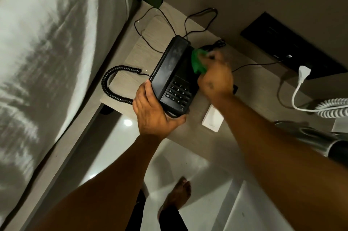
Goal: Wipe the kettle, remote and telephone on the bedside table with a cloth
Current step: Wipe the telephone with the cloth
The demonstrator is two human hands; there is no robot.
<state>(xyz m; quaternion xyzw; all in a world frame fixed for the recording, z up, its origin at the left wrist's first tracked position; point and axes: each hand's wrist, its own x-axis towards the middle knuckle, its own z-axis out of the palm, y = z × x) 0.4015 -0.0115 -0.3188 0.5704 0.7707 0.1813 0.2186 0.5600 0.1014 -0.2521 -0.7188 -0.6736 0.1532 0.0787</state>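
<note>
A black telephone with a keypad lies on the pale wooden bedside table. My left hand grips its near end, thumb along the left side. My right hand holds a bunched green cloth pressed against the telephone's far right side; the hand is blurred. A black coiled cord loops off the telephone to the left. A white remote lies flat on the table just right of the telephone. A dark object at the right edge may be the kettle; I cannot tell.
A bed with white bedding borders the table on the left. Thin black cables trail behind the telephone. A black wall panel holds a white plug with a white coiled cord. My bare foot stands on glossy floor.
</note>
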